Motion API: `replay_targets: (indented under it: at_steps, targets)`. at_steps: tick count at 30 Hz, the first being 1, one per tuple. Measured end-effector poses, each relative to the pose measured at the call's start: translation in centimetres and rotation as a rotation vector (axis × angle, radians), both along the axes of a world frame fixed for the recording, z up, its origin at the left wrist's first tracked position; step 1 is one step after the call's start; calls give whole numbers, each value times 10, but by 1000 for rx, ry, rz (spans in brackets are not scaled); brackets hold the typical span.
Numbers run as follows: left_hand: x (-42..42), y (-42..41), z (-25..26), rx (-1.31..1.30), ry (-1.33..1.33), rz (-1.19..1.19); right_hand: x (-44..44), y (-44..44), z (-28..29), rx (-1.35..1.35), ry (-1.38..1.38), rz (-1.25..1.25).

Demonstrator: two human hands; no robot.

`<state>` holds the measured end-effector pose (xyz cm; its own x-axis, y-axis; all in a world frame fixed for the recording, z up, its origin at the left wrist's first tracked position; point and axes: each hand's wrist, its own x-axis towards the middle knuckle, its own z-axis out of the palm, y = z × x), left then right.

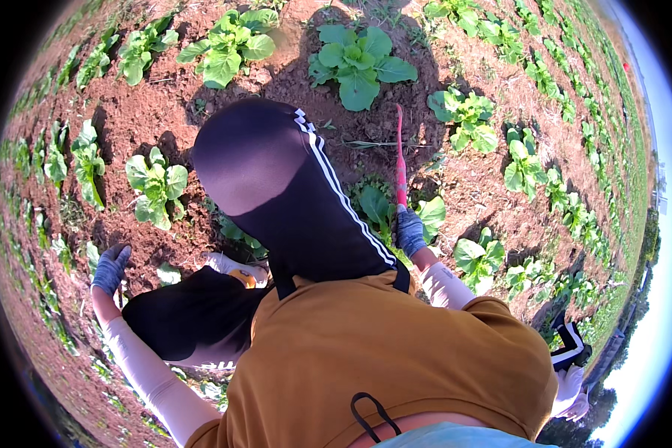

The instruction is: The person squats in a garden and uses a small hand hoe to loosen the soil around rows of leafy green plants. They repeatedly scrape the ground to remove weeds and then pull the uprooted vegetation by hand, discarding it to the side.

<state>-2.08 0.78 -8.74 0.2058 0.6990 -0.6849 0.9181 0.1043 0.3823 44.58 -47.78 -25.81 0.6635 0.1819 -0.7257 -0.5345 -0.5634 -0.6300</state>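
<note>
My right hand, in a grey knit glove, is closed around the red handle of a long, thin hand tool with a curved tip. The tool points away from me over the reddish soil; its kind I cannot tell. Leaves of a green plant lie beside that hand. My left hand, gloved too, is held out at the left near my bent knee, above small plants; whether it holds anything is unclear. Ahead grows a large leafy plant, partly in shadow.
Rows of leafy plants run on both sides across the soil. Another plant stands right of the tool. My shoe rests on the soil between plants. At the far right another person is partly visible.
</note>
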Motion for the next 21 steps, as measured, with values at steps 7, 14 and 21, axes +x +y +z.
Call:
replay_targets:
  at_steps: [7,14,21]
  targets:
    - [8,4,3,-16,-3,-21,112,94,-91,-202,-309,91]
    - [11,6,6,-41,65,-43,59,169,-55,33,-68,-113]
    - [7,8,-2,-38,-32,-50,2,72,-28,0,129,-26]
